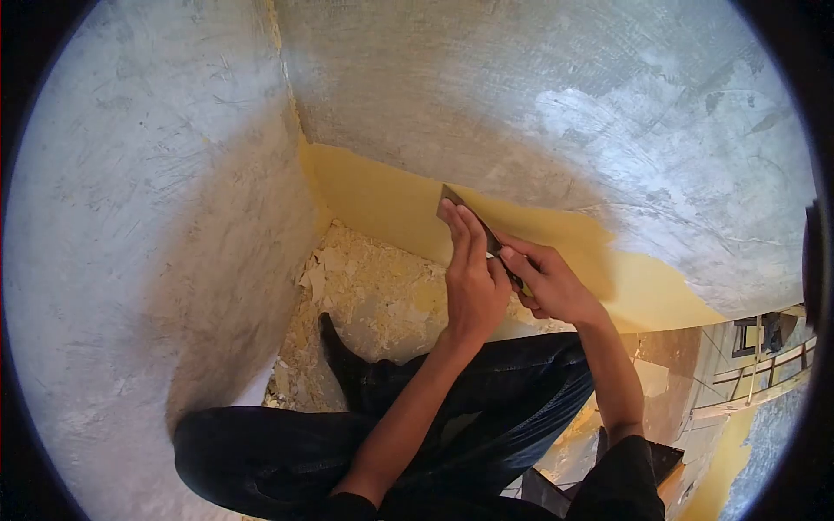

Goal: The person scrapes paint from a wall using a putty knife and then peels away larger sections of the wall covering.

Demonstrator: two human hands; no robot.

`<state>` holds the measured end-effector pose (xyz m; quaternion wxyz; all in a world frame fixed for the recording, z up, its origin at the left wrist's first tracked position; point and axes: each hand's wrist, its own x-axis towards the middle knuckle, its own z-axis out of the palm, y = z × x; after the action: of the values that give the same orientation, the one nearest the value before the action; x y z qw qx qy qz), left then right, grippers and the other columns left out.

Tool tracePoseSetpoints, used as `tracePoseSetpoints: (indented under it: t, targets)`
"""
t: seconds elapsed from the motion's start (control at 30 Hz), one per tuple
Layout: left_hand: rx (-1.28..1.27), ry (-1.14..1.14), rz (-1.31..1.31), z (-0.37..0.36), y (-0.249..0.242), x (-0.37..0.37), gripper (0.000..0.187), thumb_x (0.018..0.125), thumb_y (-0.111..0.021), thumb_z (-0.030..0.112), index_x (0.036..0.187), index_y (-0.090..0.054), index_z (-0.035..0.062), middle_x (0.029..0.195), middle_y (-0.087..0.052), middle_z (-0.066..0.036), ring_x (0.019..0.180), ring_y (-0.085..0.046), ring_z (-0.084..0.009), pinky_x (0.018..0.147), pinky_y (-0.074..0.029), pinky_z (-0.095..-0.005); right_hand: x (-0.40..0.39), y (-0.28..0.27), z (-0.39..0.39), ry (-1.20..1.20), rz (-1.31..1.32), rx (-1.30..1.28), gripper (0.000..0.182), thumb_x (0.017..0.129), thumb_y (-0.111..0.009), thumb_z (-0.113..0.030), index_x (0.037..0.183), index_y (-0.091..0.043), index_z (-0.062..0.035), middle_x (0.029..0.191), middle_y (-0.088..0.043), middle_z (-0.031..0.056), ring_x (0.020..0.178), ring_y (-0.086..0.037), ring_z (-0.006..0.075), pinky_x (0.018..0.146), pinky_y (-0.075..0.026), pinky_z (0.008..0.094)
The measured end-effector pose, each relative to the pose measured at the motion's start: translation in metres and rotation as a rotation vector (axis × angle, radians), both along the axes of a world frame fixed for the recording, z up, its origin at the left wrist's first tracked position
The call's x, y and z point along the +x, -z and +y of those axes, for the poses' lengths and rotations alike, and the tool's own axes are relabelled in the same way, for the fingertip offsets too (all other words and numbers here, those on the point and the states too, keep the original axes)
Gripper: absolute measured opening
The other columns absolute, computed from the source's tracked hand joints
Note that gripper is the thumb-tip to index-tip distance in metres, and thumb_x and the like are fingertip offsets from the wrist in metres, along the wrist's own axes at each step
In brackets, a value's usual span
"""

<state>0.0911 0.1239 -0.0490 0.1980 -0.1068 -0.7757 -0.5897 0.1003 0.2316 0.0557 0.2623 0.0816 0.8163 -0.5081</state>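
Note:
A scraper point(479, 227) with a flat metal blade and a dark handle lies slanted against a band of yellow paint point(382, 187) low on the wall. My right hand point(552, 282) is closed around its handle. The fingers of my left hand point(476, 282) are pressed together on the blade, their tips near its upper corner, and the thumb is bent toward the handle. Both hands are close together, left hand nearer the corner. Above the yellow band, the wall point(417, 87) is bare, grey and scuffed.
Another scraped wall point(130, 217) meets this one at a corner on the left. Yellow flakes and peeled chips point(347, 269) cover the floor. My bent legs in dark trousers point(469, 391) fill the space below my hands. A wooden ladder-like frame point(756, 391) lies at the right.

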Motion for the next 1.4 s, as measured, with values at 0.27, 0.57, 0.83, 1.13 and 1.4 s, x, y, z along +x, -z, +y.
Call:
tracePoseSetpoints:
  t: [0.27, 0.57, 0.83, 1.13, 1.4]
  targets:
    - [0.142, 0.201, -0.015, 0.028, -0.010, 0.023, 0.072, 0.083, -0.044, -0.006, 0.147, -0.011, -0.0111, 0.150, -0.010, -0.039, 0.140, -0.012, -0.0516, 0.111, -0.030, -0.0493, 0.032, -0.011, 0.029, 0.132, -0.005, -0.020, 0.043, 0.104, -0.045, -0.029, 0.145, -0.043, -0.0190, 0.068, -0.044, -0.0020, 0.046, -0.034, 0.0045, 0.038, -0.031, 0.0198]
    - [0.027, 0.104, 0.022, 0.012, -0.008, 0.010, 0.073, 0.081, -0.045, -0.006, 0.147, -0.013, -0.0111, 0.151, -0.011, -0.038, 0.141, -0.013, -0.0503, 0.110, -0.032, -0.0476, 0.017, -0.007, 0.013, 0.107, -0.022, -0.070, 0.043, 0.104, -0.044, -0.031, 0.145, -0.043, -0.0194, 0.070, -0.045, -0.0013, 0.046, -0.034, 0.0045, 0.038, -0.031, 0.0200]
    - [0.040, 0.138, -0.010, 0.012, -0.005, 0.008, 0.072, 0.082, -0.045, -0.006, 0.147, -0.013, -0.0114, 0.151, -0.009, -0.038, 0.139, -0.015, -0.0521, 0.109, -0.034, -0.0487, 0.010, -0.013, 0.014, 0.078, -0.062, -0.027, 0.044, 0.104, -0.043, -0.032, 0.146, -0.041, -0.0212, 0.070, -0.044, -0.0017, 0.047, -0.035, 0.0045, 0.039, -0.033, 0.0198]
    - [0.038, 0.138, -0.029, 0.011, -0.013, 0.013, 0.072, 0.083, -0.046, -0.006, 0.146, -0.012, -0.0121, 0.151, -0.008, -0.038, 0.138, -0.017, -0.0534, 0.110, -0.034, -0.0501, 0.018, -0.014, 0.013, 0.094, -0.039, -0.047, 0.043, 0.104, -0.043, -0.033, 0.146, -0.042, -0.0222, 0.071, -0.044, -0.0017, 0.047, -0.034, 0.0046, 0.038, -0.031, 0.0198]
    - [0.088, 0.042, -0.098, -0.013, -0.003, -0.008, 0.073, 0.082, -0.044, -0.009, 0.148, -0.014, -0.0084, 0.152, -0.011, -0.036, 0.141, -0.017, -0.0472, 0.107, -0.037, -0.0445, -0.013, 0.004, -0.009, 0.019, -0.068, -0.065, 0.045, 0.103, -0.044, -0.037, 0.145, -0.043, -0.0211, 0.072, -0.045, -0.0004, 0.049, -0.037, 0.0066, 0.040, -0.033, 0.0224]
